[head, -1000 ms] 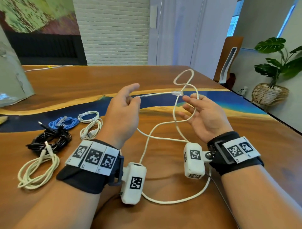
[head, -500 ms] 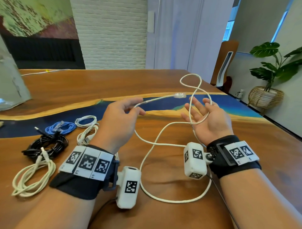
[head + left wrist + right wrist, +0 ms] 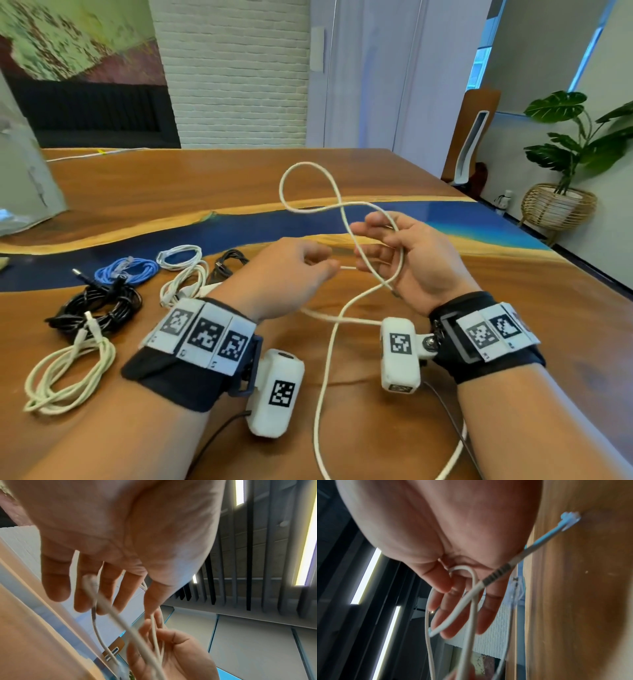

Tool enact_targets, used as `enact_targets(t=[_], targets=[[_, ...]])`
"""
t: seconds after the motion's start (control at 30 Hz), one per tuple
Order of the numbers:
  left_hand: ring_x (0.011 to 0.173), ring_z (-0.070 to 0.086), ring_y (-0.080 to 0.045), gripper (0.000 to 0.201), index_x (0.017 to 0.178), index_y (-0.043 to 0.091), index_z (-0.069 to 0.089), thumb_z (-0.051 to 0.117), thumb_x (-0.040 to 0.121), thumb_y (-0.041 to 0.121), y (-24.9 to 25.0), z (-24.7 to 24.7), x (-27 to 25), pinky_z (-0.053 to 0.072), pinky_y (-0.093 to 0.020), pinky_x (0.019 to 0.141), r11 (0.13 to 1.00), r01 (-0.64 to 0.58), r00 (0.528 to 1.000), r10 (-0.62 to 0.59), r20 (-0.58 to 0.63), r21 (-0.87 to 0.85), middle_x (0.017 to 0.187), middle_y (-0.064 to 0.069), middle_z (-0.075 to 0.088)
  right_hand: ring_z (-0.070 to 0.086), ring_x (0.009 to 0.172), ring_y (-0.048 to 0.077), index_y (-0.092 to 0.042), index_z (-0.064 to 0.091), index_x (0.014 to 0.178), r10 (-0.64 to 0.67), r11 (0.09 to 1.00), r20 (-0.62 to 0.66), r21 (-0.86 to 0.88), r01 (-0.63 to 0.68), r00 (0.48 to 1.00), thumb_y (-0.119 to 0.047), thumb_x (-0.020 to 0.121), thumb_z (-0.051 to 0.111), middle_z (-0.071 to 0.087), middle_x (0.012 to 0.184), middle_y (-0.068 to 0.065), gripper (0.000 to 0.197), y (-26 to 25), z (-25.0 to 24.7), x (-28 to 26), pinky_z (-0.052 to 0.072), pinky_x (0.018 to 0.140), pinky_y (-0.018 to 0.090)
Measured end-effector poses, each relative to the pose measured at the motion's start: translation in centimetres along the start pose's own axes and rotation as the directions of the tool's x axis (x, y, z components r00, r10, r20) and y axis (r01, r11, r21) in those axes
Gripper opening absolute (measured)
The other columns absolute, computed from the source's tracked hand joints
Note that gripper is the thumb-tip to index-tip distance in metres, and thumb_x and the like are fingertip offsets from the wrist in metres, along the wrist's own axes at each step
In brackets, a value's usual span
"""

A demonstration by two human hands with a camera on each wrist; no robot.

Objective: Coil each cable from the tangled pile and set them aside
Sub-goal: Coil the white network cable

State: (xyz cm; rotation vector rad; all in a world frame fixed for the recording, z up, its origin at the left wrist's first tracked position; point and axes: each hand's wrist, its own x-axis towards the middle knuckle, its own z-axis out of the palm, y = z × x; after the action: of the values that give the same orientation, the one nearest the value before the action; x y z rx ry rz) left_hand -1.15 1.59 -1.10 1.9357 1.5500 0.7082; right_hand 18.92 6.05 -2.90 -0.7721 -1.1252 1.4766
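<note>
A long white cable (image 3: 303,165) runs between both hands above the wooden table (image 3: 171,192). My left hand (image 3: 329,263) pinches a strand of it beside the right palm. In the left wrist view the cable's plug end (image 3: 89,580) lies across the left hand's (image 3: 118,608) fingers. My right hand (image 3: 370,246) is palm up, thumb and curled fingers round a loop of the cable. One loop stands up above the right hand. The slack drops between my wrists to the table's near edge. The right wrist view shows the cable (image 3: 471,601) hooked in the thumb crook of my right hand (image 3: 453,608).
Coiled cables lie at the left: blue (image 3: 126,270), small white (image 3: 180,257), another white (image 3: 185,282), thick black (image 3: 99,305), cream (image 3: 68,373), and a small black one (image 3: 229,263). A clear plastic bag (image 3: 24,192) sits far left. A chair and plant stand right.
My left hand has moved right and down, bringing the cable end to the right palm. The right hand's fingers have curled from spread onto the cable. The raised loop has grown wider.
</note>
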Motion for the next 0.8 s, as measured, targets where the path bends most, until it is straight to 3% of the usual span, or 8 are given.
enact_targets(t=[0.1,0.23,0.37,0.43,0.53,0.63,0.73,0.8], targets=[[0.097,0.064,0.005,0.013,0.108,0.041,0.073,0.062,0.100,0.040,1.4,0.9,0.6,0.049,-0.017,0.085,0.977,-0.061,0.998,0.058,-0.020,-0.204,0.102,0.021,0.074,0.069,0.073,0.023,-0.006,0.067,0.106,0.036,0.998,0.058,-0.045,-0.034,0.998,0.005,0.102,0.032,0.076,0.099,0.015,0.038,0.2,0.4,-0.2,0.060,0.073,0.040],[0.085,0.072,-0.019,0.018,0.089,0.017,0.076,0.065,0.100,0.026,1.5,1.2,1.7,0.057,-0.034,0.077,0.930,-0.118,0.970,0.032,-0.242,-0.348,0.089,-0.003,0.077,0.058,0.057,0.019,-0.006,0.070,0.112,0.009,1.000,0.048,-0.019,-0.008,0.999,-0.001,0.104,0.034,0.067,0.074,0.008,0.037,-0.3,0.0,-0.3,0.056,0.068,0.041],[0.071,0.074,-0.022,0.017,0.099,0.015,0.058,0.044,0.109,0.019,0.6,-0.1,2.1,0.051,-0.029,0.060,0.735,-0.114,0.910,-0.192,-0.366,-0.669,0.081,-0.003,0.078,0.028,0.042,0.011,-0.009,0.070,0.116,-0.038,0.999,-0.039,-0.028,0.037,0.999,-0.017,0.108,0.045,0.043,0.060,-0.001,0.028,-0.8,-1.2,-0.1,0.038,0.044,0.026],[0.068,0.073,-0.023,0.018,0.103,0.017,0.053,0.037,0.110,0.020,-0.5,-1.2,2.1,0.051,-0.030,0.057,0.694,-0.169,0.848,-0.259,-0.461,-0.700,0.072,-0.001,0.074,0.023,0.042,0.009,-0.012,0.071,0.111,-0.076,0.997,-0.112,-0.011,0.076,0.991,-0.020,0.105,0.053,0.035,0.057,-0.004,0.021,-1.1,-2.1,0.0,0.023,0.041,0.023],[0.051,0.057,-0.015,0.017,0.103,0.018,0.053,0.038,0.111,0.021,-2.3,-3.2,1.4,0.046,-0.027,0.048,0.643,-0.250,0.784,-0.303,-0.541,-0.723,0.062,0.005,0.050,0.025,0.045,0.008,-0.016,0.072,0.110,-0.114,0.993,-0.288,-0.023,0.113,0.951,-0.018,0.103,0.057,0.041,0.060,-0.005,0.016,-1.7,-3.8,0.3,0.021,0.042,0.022],[0.046,0.027,-0.011,0.016,0.099,0.020,0.055,0.043,0.109,0.020,-3.3,-4.0,0.6,0.025,-0.025,0.041,0.581,-0.325,0.784,-0.276,-0.556,-0.747,0.059,0.007,0.038,0.029,0.047,0.008,-0.021,0.072,0.114,-0.127,0.992,-0.432,-0.055,0.115,0.893,-0.020,0.105,0.053,0.051,0.068,-0.006,0.021,-1.9,-4.8,0.6,0.026,0.045,0.023],[0.047,0.022,-0.012,0.018,0.101,0.018,0.057,0.041,0.109,0.017,-3.2,-3.8,-0.2,0.021,-0.025,0.040,0.528,-0.388,0.810,-0.196,-0.553,-0.755,0.059,0.005,0.035,0.033,0.049,0.008,-0.024,0.074,0.109,-0.174,0.983,-0.507,-0.146,0.116,0.844,-0.018,0.104,0.053,0.056,0.073,-0.005,0.023,-1.9,-4.9,0.7,0.029,0.046,0.024],[0.047,0.023,-0.012,0.022,0.110,0.014,0.061,0.039,0.110,0.017,-2.7,-3.4,-0.5,0.020,-0.025,0.041,0.525,-0.381,0.843,-0.139,-0.519,-0.761,0.060,0.004,0.036,0.037,0.052,0.009,-0.024,0.075,0.107,-0.210,0.968,-0.479,-0.226,0.112,0.852,-0.016,0.104,0.053,0.061,0.079,-0.002,0.023,-2.1,-4.4,0.5,0.031,0.047,0.025]])
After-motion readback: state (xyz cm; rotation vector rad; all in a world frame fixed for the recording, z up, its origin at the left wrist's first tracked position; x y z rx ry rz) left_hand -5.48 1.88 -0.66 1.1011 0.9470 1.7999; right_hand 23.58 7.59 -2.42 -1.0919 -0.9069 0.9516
